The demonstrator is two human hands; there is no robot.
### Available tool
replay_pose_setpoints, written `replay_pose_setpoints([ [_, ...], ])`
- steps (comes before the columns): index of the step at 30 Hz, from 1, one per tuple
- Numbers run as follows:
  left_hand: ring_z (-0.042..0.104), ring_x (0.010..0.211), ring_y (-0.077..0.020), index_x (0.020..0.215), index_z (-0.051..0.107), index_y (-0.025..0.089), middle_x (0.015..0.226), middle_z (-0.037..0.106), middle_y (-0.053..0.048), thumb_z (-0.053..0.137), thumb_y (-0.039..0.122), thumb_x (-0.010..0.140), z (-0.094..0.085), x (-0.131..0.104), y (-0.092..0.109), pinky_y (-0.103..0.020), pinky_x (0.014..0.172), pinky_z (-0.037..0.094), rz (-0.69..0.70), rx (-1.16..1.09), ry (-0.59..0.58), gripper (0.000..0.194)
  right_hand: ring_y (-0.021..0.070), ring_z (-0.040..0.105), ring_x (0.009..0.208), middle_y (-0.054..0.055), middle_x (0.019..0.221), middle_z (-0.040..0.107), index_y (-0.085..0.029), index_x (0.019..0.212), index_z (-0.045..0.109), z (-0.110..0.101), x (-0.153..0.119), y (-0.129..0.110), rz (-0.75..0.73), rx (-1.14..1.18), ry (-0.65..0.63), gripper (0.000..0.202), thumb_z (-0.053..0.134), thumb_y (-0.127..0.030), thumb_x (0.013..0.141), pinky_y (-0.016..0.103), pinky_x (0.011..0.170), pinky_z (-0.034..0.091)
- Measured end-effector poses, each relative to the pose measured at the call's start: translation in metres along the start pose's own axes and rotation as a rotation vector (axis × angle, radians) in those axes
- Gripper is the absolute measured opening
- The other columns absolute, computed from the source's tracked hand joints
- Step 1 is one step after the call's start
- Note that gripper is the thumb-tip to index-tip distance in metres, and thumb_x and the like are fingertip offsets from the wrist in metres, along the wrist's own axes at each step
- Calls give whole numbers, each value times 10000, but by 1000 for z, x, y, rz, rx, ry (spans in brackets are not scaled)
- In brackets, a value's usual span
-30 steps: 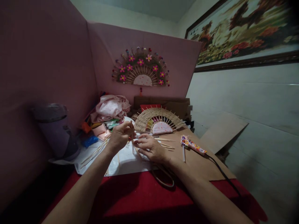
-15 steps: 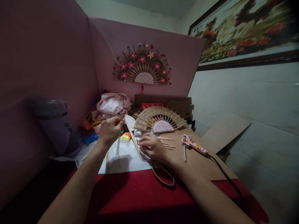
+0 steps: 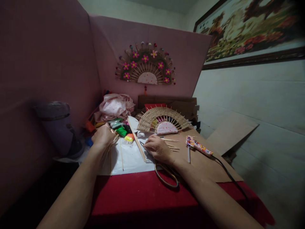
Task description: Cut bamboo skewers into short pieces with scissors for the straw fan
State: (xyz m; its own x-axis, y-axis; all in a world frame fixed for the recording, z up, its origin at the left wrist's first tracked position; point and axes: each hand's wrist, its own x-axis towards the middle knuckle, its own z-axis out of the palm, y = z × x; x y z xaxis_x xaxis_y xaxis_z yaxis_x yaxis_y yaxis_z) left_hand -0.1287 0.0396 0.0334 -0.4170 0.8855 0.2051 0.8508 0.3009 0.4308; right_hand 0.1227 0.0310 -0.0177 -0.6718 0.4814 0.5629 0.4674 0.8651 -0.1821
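My left hand point(image 3: 103, 136) is closed at the left of the white sheet point(image 3: 131, 163), its fingertips turned away. A bundle of thin wooden sticks point(image 3: 114, 141) sticks out beside its palm. My right hand point(image 3: 157, 149) is curled over the scissors; a metal tip shows by the fingers and the looped handles point(image 3: 166, 179) lie below the wrist. Between the hands, longer flat sticks point(image 3: 138, 141) and a single thin stick point(image 3: 121, 156) lie on the sheet. Just beyond my right hand stands a woven fan point(image 3: 164, 114) with a pink dotted centre.
A flowered glue gun point(image 3: 199, 146) with a black cord rests on brown cardboard point(image 3: 214, 168) at the right. Coloured clay packs point(image 3: 121, 131) and bunched pink cloth point(image 3: 115, 106) are at the back left. A purple container point(image 3: 58, 133) stands far left. A flowered fan point(image 3: 145, 65) hangs behind.
My left hand has moved left and slightly down, uncovering the green clay pack and bringing the stick bundle into sight. My right hand has hardly moved.
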Motion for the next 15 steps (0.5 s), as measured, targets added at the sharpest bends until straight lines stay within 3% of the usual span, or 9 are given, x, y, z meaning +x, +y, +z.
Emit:
replay_pose_setpoints([
  [8,601,946,-358,911,677,154,1003,660,-206,471,410,746,-13,-12,16,-397,706,441,-4,166,98,368,152,522,724,48,743,623,-172,739,660,8,7,-12,202,-185,-150,247,562,-380,827,267,653,356],
  [11,628,859,-321,749,675,159,858,692,-172,426,411,768,-7,-16,25,-344,634,431,127,-12,148,355,170,542,719,55,741,629,-171,740,647,10,8,-19,235,-224,-165,271,595,-433,786,280,642,346],
  [15,593,523,-181,558,584,181,514,635,-67,447,429,763,14,-20,34,-245,466,373,245,-331,36,349,181,561,714,66,731,647,-172,724,663,11,9,-24,291,-258,-146,133,583,-269,767,284,641,344],
])
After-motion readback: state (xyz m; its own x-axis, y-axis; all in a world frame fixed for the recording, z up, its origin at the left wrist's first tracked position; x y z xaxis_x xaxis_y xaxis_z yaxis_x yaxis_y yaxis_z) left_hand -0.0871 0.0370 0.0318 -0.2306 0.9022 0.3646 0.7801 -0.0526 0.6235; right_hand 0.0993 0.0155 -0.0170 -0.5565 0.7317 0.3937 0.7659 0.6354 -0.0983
